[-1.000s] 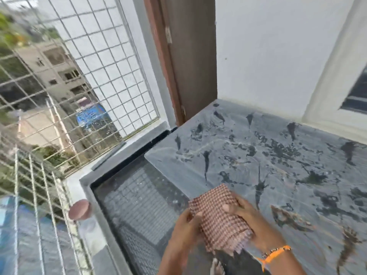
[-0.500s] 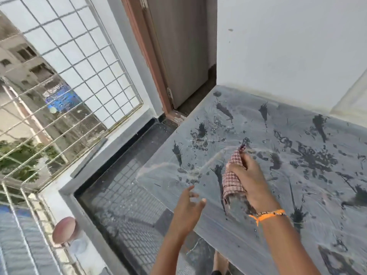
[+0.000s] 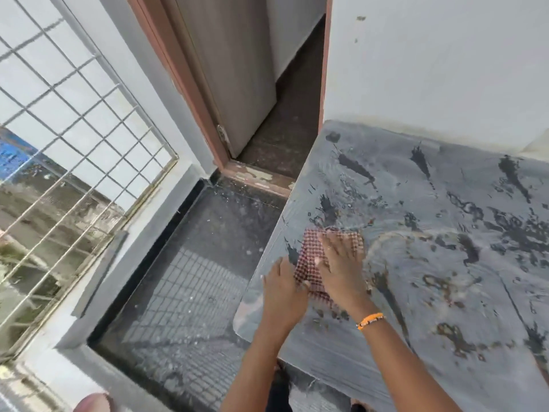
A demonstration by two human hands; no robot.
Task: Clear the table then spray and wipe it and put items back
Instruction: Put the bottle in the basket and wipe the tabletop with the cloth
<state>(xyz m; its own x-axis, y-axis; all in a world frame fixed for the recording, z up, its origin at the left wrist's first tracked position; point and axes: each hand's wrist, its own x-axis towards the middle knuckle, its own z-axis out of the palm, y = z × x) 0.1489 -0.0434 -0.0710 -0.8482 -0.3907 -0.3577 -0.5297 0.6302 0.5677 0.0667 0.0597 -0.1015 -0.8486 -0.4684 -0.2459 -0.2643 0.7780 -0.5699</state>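
The fingers of the right hand (image 3: 341, 263) lie spread and flat on top of the checked cloth (image 3: 312, 263), pressing it down onto the table (image 3: 445, 292) just below the centre of the frame. Half a second ago that same hand held the cloth bunched up in a closed fist, lifted at one end; now the cloth is opened out and lying flat near the table's left edge. The left hand (image 3: 282, 289) has come in too: before, it hung open in the air off the edge, and now its fingers are laid together on the lower left part of the cloth, touching it beside the right hand. An orange band (image 3: 370, 319) sits on the right wrist.

The tabletop is bare of items and shows wet streaks and dark blotches, some possibly part of its pattern. So clearing and spraying look done, and the change from a gripped wad to a flat pad under both palms suggests wiping is starting on this left corner. Most of the surface to the right appears unwiped. No items to put back are in view; a doorway (image 3: 282, 129) fills the upper middle.
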